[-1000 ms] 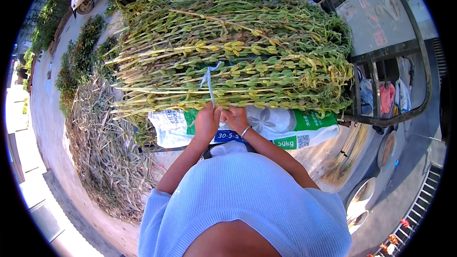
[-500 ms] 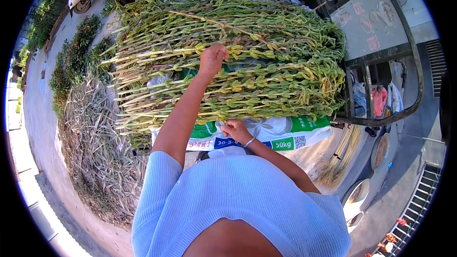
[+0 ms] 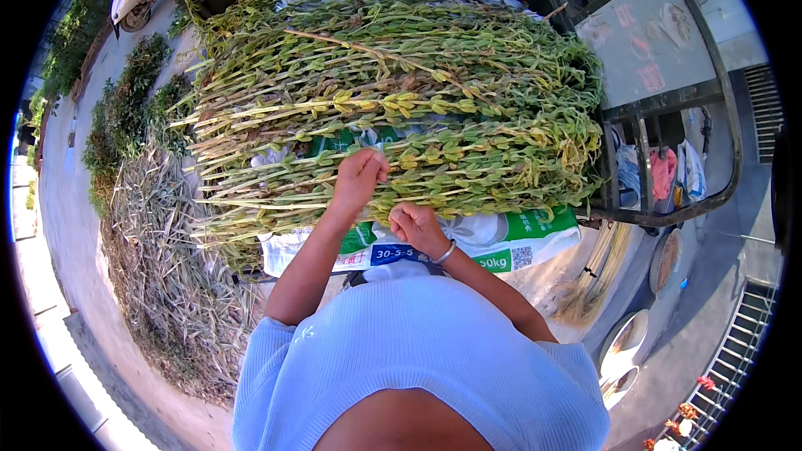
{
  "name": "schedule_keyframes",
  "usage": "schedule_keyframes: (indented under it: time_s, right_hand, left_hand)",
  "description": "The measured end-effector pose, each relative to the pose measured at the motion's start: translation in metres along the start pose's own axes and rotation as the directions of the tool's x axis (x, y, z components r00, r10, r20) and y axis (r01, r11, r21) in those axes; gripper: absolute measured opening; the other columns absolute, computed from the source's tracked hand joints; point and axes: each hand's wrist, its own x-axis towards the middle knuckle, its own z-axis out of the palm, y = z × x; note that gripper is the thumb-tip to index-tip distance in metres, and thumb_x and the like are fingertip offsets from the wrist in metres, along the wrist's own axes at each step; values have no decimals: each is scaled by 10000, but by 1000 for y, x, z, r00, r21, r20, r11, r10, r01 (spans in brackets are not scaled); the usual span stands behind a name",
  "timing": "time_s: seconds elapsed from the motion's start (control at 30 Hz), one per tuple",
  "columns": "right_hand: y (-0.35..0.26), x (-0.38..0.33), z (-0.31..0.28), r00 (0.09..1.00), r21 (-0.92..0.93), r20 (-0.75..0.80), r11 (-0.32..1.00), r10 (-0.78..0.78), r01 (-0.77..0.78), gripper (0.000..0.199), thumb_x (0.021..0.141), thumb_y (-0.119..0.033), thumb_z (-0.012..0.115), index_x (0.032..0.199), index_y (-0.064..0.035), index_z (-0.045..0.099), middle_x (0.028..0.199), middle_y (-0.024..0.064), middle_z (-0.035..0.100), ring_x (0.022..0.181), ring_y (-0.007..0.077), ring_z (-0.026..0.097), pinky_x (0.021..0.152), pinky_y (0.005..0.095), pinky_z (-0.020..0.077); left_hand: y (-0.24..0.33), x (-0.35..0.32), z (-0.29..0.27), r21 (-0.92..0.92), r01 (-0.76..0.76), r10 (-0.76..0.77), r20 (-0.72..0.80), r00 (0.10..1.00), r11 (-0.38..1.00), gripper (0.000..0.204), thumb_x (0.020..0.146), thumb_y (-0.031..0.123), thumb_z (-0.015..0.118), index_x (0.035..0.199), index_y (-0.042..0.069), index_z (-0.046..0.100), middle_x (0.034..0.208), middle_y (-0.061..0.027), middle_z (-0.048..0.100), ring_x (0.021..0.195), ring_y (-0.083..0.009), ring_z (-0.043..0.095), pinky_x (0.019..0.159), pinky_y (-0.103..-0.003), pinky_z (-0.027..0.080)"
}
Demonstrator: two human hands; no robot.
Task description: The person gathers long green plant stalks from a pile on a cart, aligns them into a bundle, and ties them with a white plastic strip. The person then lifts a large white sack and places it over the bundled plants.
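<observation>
Cut leafy stalks with green-yellow pods [image 3: 451, 150] lie in a thick layer before me, their bare pale ends to the left. My left hand [image 3: 359, 177] is closed over the nearer rows, thumb against curled fingers; whatever is in it is hidden. Close to its right, my right hand [image 3: 419, 227], with a bracelet at the wrist, is curled shut at the layer's near edge. I cannot make out anything in its fingers. Beneath the stalks and that hand, a white, green and blue woven sack [image 3: 535, 238] hangs over the near edge.
A dark metal frame [image 3: 735, 142] with a grey panel [image 3: 647, 42] bounds the right side. Dry stalks [image 3: 167, 259] are heaped on the ground at left. A straw broom [image 3: 589, 284] and round basins [image 3: 626, 338] stand at right. A scooter [image 3: 134, 0] is far left.
My left hand has come back toward me from the middle of the stalks, ending close to my right hand. The right hand stays near the front edge, its fingers turned slightly.
</observation>
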Motion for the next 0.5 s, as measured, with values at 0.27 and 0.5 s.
schedule_keyframes:
  time_s: [0.27,0.5]
  right_hand:
    - [-2,18,6,998,-94,-22,994,-56,54,205,945,-137,521,789,-16,575,612,3,564,529,61,513,480,229,417]
    - [-39,6,-7,922,-458,322,817,-213,349,163,874,-126,589,758,-26,534,619,105,564,550,259,555,524,356,435]
  left_hand:
    - [-79,-79,34,-111,-80,42,-311,950,991,210,981,124,482,881,13,629,628,40,461,570,-37,379,500,-199,301]
    - [-63,-53,33,-18,-138,119,-402,908,990,182,958,101,512,908,-7,650,635,37,485,574,-37,403,505,-209,339]
